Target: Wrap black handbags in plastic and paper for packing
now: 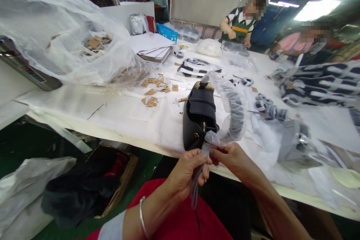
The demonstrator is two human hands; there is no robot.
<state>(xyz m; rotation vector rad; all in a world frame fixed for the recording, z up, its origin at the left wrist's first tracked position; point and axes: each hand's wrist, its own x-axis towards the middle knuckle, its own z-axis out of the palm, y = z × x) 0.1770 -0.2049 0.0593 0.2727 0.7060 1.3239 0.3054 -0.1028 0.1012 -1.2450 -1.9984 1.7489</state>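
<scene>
A black handbag (199, 112) with gold-coloured fittings lies on the white table, close to its front edge. Its curved handle (235, 110) is wrapped in whitish translucent plastic and arches out to the right. At the handle's near end, my left hand (194, 167) is closed around a clear plastic strip (194, 189), whose loose end hangs below the fingers. My right hand (225, 155) pinches at the same spot, right by the wrapped handle end; what lies between its fingertips is too small to make out.
Brown tags (152, 101) are scattered left of the bag, near a large plastic bag (70, 45). Rolls of patterned strap (271, 110) and a grey tape dispenser (295, 138) stand on the right. Two people work across the table. An open carton (123, 180) sits below on the left.
</scene>
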